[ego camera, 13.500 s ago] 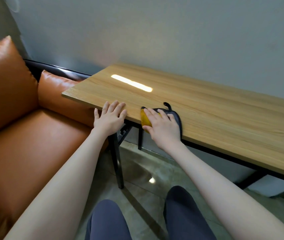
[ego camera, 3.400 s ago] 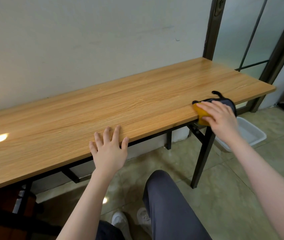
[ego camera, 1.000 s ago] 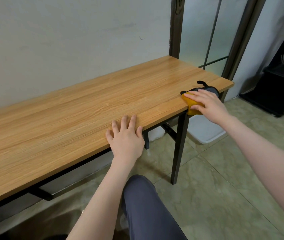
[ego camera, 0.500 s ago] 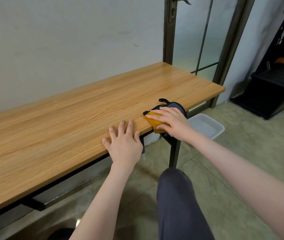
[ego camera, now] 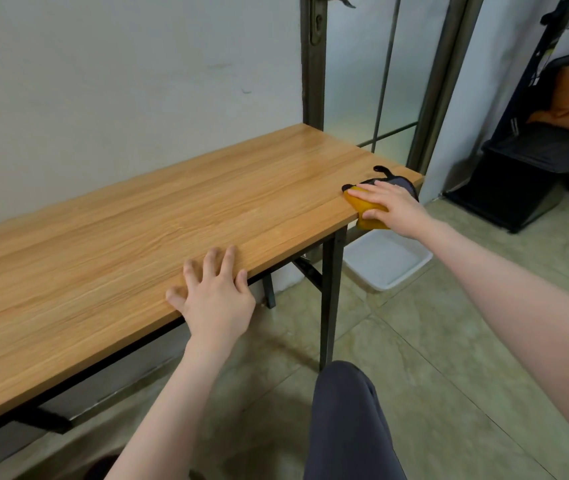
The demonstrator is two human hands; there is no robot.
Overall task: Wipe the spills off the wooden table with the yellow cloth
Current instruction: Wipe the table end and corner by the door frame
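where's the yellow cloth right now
The yellow cloth is under the right hand at the near right corner of the wooden table, partly overhanging the front edge above the white tray.

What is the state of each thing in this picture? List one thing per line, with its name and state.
yellow cloth: pressed flat at the table's front edge, partly overhanging.
right hand: palm down on the cloth.
left hand: fingers spread, resting on the table edge.
wooden table: no spill visible.
white tray: on the floor, looks empty.

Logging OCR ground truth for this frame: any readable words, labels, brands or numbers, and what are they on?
None readable. The wooden table, yellow cloth, white tray on the floor, wall and door frame show no print. The dark rack at far right shows no legible marking.
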